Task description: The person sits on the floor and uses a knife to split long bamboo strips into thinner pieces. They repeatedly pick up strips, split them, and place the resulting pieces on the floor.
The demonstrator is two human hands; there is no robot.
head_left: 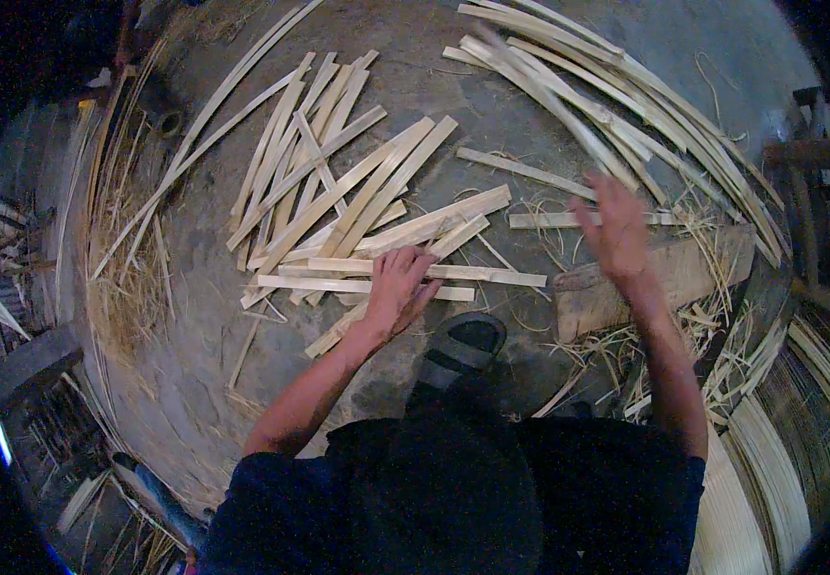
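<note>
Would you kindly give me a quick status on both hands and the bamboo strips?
Left hand flat on short bamboo strips, fingers spread. Right hand raised open, blurred, by long strips. Wooden block and sandalled foot between them.

Around my black sandal (463, 347) the floor (434, 86) is mottled grey, the bamboo slats (357, 206) ahead of it are pale straw-yellow, the plank (664, 278) to its right is dull brown, and my clothes (453, 498) below it are dark navy.
</note>
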